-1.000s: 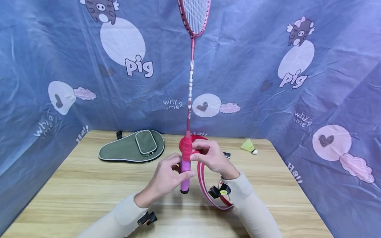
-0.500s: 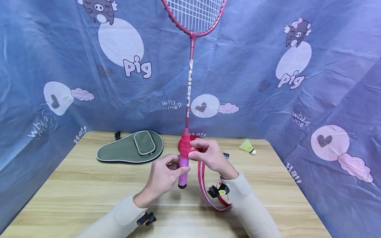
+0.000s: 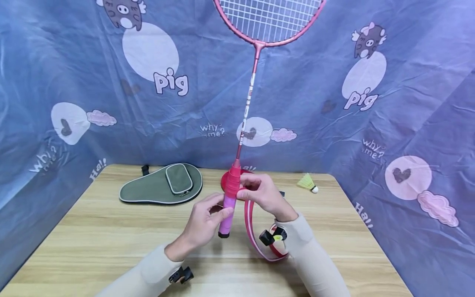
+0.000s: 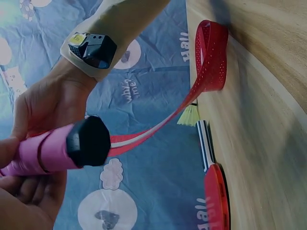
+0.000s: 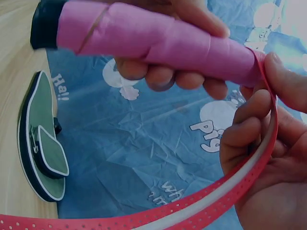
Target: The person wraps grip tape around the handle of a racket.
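Note:
A pink-red badminton racket (image 3: 246,107) stands nearly upright over the table, its head leaning right and cut off by the top of the head view. My left hand (image 3: 202,220) holds its pink handle (image 3: 224,225) between thumb and fingers, above the black butt cap (image 4: 90,143). Red perforated grip tape (image 5: 206,206) is wound round the upper handle. At the lower edge of that winding, my right hand (image 3: 263,196) pinches the tape. From there the loose length curves down to a loop near the tabletop, its pale centre strip showing.
A green racket case (image 3: 148,187) lies at the back left of the wooden table (image 3: 111,247). A yellow shuttlecock (image 3: 307,182) rests at the back right. Behind the hands lies a red table tennis bat (image 4: 216,191). A blue printed curtain (image 3: 178,123) encloses the table's back and sides.
The racket has turned about its shaft, so its head goes from nearly edge-on to broad, and it now leans right. Both hands keep their hold in almost the same place.

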Demonstrator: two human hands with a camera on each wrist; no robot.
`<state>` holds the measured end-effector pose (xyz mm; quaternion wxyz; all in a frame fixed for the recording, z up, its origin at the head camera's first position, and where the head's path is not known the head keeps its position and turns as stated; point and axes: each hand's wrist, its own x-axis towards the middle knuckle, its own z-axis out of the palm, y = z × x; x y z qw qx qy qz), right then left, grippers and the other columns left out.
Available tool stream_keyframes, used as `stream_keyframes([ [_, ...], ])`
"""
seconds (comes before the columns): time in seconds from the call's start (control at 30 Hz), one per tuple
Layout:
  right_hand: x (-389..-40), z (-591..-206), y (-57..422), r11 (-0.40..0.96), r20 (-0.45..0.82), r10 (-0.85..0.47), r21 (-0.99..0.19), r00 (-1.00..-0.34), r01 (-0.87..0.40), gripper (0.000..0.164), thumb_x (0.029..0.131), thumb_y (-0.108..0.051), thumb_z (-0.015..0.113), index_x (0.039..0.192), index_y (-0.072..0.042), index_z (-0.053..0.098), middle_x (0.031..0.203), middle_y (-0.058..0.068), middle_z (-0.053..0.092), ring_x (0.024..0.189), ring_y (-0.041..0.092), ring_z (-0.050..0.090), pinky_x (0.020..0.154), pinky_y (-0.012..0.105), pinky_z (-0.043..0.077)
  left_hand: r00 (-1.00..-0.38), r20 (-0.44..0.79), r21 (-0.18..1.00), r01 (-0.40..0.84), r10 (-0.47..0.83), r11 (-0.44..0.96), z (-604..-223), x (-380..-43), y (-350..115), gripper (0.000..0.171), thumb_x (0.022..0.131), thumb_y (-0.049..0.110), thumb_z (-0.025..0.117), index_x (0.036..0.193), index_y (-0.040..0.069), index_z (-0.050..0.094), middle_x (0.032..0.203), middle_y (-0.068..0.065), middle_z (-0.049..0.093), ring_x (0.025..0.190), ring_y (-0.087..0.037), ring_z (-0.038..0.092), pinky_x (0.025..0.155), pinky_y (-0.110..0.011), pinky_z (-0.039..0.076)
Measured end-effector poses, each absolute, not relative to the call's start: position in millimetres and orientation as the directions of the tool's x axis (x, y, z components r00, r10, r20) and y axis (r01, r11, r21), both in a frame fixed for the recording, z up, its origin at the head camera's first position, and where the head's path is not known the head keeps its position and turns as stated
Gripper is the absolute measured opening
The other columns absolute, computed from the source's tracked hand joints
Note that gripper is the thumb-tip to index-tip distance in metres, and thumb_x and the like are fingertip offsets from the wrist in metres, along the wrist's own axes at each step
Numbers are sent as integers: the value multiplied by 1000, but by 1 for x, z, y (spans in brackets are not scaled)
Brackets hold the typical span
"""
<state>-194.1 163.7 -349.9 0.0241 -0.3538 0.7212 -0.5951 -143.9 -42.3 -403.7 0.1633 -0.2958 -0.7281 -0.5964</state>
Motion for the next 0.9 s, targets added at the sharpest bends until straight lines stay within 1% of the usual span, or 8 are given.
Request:
stream_keyframes([
  [0.17,-198,-350,169,40,391,-585,-861,-710,-507,39,90,-14,77,115,14,66,94,-12,74,84,4,66,74,21,57,-741,579,794,607,340,-29,-402,-146,-44,22,97,2,62,117,-3,69,101,-18,67,92,-9,64,79,-24,59],
  [0.33,-200,-348,174,27,403,-620,-846,-673,-532,43,90,-20,77,111,16,66,93,-13,73,82,3,65,71,21,56,-724,541,828,549,429,-117,-403,-149,-45,20,99,0,57,115,-9,66,101,-24,64,94,-4,62,81,-23,57],
  [0.47,-199,-347,176,31,403,-635,-839,-659,-543,43,88,-20,78,111,15,67,94,-15,74,81,2,66,70,21,57,-711,523,842,517,470,-155,-402,-149,-46,20,100,1,56,114,-11,64,102,-28,65,94,-4,62,83,-23,57],
  [0.6,-197,-344,176,15,410,-656,-832,-633,-554,42,89,-17,77,112,15,67,96,-13,74,83,4,67,72,23,59,-697,515,849,497,499,-181,-400,-148,-47,21,100,2,56,114,-11,64,104,-29,64,97,-5,62,85,-24,56],
  [0.7,-195,-342,176,10,404,-672,-833,-620,-553,45,88,-22,78,112,15,67,98,-13,74,85,4,67,74,23,59,-683,506,853,486,527,-191,-398,-148,-48,22,100,2,55,117,-10,63,108,-29,63,101,-5,60,88,-24,55],
  [0.8,-193,-341,177,6,390,-689,-839,-610,-544,51,88,-29,78,114,14,67,100,-13,75,87,3,68,74,23,59,-663,495,859,470,562,-203,-398,-148,-48,25,101,2,54,120,-13,61,110,-30,62,103,-5,59,90,-24,54],
  [0.9,-193,-341,178,-2,386,-704,-840,-596,-542,54,88,-31,77,114,15,67,101,-14,75,88,3,67,74,23,59,-649,481,867,451,589,-212,-398,-147,-49,27,102,3,53,122,-14,59,111,-32,61,104,-5,59,92,-24,55],
])
